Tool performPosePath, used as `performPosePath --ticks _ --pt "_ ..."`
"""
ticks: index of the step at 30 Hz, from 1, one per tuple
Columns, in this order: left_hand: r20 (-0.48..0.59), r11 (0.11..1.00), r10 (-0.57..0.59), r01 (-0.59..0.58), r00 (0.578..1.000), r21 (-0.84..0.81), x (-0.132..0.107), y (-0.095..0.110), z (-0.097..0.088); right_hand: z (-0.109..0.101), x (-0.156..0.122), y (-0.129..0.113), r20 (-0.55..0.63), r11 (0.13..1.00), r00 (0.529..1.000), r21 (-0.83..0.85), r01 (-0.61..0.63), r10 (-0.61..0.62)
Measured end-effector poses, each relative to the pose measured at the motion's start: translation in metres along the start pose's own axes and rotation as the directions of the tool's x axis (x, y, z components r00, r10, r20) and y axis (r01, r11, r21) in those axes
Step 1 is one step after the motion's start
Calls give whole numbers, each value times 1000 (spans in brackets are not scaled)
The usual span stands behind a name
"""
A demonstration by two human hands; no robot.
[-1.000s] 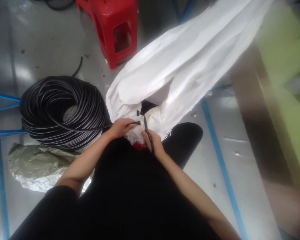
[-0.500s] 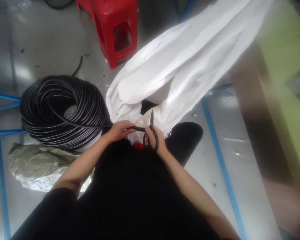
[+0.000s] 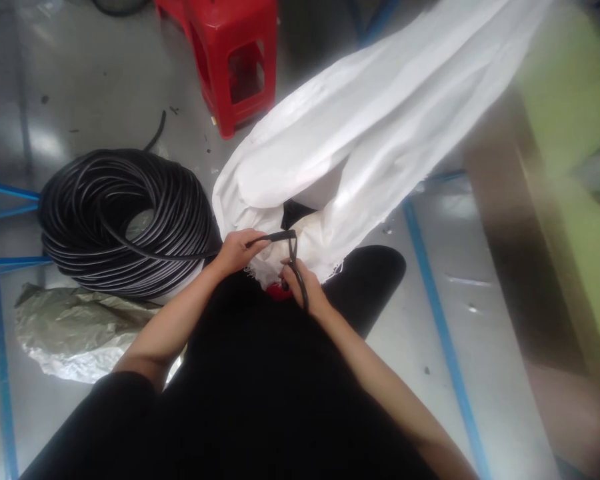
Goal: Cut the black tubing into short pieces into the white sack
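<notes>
Black tubing or cable (image 3: pixel 279 236) runs from the large coil (image 3: pixel 85 227) at the left to my left hand (image 3: pixel 241 251), which is closed round it near its free end. My right hand (image 3: pixel 305 285) grips a pair of dark scissors (image 3: pixel 299 277) by the handles. The scissor blades point up and meet the tubing near its end, to the right of my left hand. Whether the blades are apart around it I cannot make out. Beneath both hands lies the gathered edge of a white woven sack (image 3: pixel 325 253).
A red plastic stool (image 3: pixel 237 60) stands at the top, beyond the coil. Crumpled greenish plastic wrapping (image 3: pixel 75 320) lies below the coil. Blue tape lines (image 3: pixel 440 320) mark the grey floor, and a green surface (image 3: pixel 570 100) is at the right.
My left hand has lifted the tubing slightly. My right hand has let go of the tubing's end and turned the scissors, whose blades now meet it.
</notes>
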State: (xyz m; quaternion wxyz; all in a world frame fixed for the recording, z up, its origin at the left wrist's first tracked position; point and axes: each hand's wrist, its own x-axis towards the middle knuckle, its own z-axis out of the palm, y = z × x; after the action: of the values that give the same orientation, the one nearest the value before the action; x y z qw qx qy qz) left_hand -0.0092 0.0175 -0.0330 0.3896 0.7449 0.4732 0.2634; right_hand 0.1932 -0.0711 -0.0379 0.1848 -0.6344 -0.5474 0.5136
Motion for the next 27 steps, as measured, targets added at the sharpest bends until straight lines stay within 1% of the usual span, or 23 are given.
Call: performPosePath --ticks 5,10,14,20,24,27 --pt "-15 1000 -20 20 1000 -3 -1 2 2 -4 0 -8 18 993 1000 -111 25 -23" --pt "92 1000 23 -23 996 -7 -2 9 9 -3 3 -10 34 984 999 -178 3 3" --pt "127 1000 18 -17 992 -8 -4 10 12 -5 4 -10 63 976 998 -218 -13 27" --pt "135 1000 4 -6 991 12 -4 11 13 -2 2 -13 81 975 996 -224 -8 27" --pt "146 1000 2 -4 989 11 -3 13 15 0 3 -14 65 972 997 -233 -17 33" --pt "148 1000 -15 18 989 -17 -3 12 16 1 3 -13 43 968 999 -249 0 11"
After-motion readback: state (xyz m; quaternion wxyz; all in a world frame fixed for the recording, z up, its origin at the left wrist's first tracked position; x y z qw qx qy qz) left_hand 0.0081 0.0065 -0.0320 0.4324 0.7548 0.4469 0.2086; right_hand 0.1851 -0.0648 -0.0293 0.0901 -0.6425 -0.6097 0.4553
